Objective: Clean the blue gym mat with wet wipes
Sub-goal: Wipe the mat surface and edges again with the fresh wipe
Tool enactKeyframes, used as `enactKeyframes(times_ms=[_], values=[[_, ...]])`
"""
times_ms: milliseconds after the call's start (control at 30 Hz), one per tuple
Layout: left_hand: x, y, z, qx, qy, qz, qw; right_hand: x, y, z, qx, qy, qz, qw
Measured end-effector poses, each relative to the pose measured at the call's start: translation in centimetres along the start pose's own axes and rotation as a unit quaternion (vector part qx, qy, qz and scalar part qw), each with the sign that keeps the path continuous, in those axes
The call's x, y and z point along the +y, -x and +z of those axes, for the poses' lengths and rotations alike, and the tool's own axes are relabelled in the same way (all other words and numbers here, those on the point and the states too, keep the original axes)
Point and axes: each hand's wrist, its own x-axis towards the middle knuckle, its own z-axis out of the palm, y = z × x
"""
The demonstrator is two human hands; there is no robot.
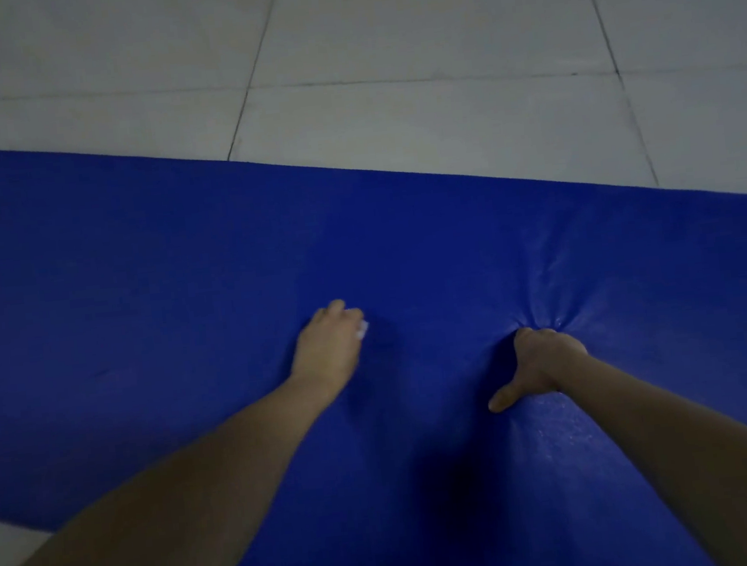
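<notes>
Looking down at the blue gym mat (179,278), lying flat on a pale tiled floor (429,26) and filling most of the view, with its far edge slanting from upper left down to the right. Pressing the left hand (330,348) down near the middle of the mat, with the fingers (342,311) curling round a white wet wipe (362,328). Only seeing a small bit of it, poking out on the right side of the hand and touching the mat. Leaning on the right hand (541,360) a bit further right and nearer, sinking into the padding and making creases (545,284) that fan out toward the far edge. Sticking the thumb (504,400) out to the left, flat on the mat. Honestly not managing to tell how the right fingers are sitting: tucked under the hand and hidden, so maybe curled, maybe pinching the cover. Reaching in with both bare forearms from the bottom of the view.
</notes>
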Motion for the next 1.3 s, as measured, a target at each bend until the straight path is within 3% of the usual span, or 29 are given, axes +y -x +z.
enactKeyframes(times_ms=[133,233,433,633,733,800,933,1133,1200,1300], values=[[-5.5,1.3,-1.3,0.047,0.049,-0.179,0.982,-0.2,0.4,-0.1,-0.001,0.008,0.003,1.000],[-3.7,1.6,-0.8,0.061,0.082,-0.227,0.968,-0.4,0.4,-0.2,0.004,0.013,0.002,1.000],[5.5,2.0,1.2,0.024,0.148,-0.154,0.977,-0.3,0.2,-0.1,0.018,0.009,0.007,1.000],[15.2,4.2,3.8,-0.082,0.151,0.030,0.985,-0.3,-0.1,0.3,0.044,-0.008,0.013,0.999],[14.9,4.0,4.2,-0.093,0.088,0.118,0.985,-0.3,-0.1,0.3,0.042,-0.003,0.014,0.999],[12.7,3.3,3.5,-0.080,0.046,0.135,0.987,-0.3,-0.2,0.3,0.042,0.001,0.007,0.999],[5.8,3.0,1.0,-0.053,0.044,0.047,0.997,-0.1,-0.1,0.1,0.029,0.006,-0.010,1.000],[-4.8,4.1,-1.9,0.008,0.058,-0.193,0.979,-0.1,0.1,0.0,0.016,0.015,-0.016,1.000],[-4.7,4.3,-1.6,0.038,0.060,-0.230,0.970,-0.2,0.0,-0.1,0.013,0.017,-0.015,1.000],[-1.3,4.4,-0.2,0.054,0.096,-0.220,0.969,-0.1,0.1,0.0,0.017,0.014,-0.016,1.000]])
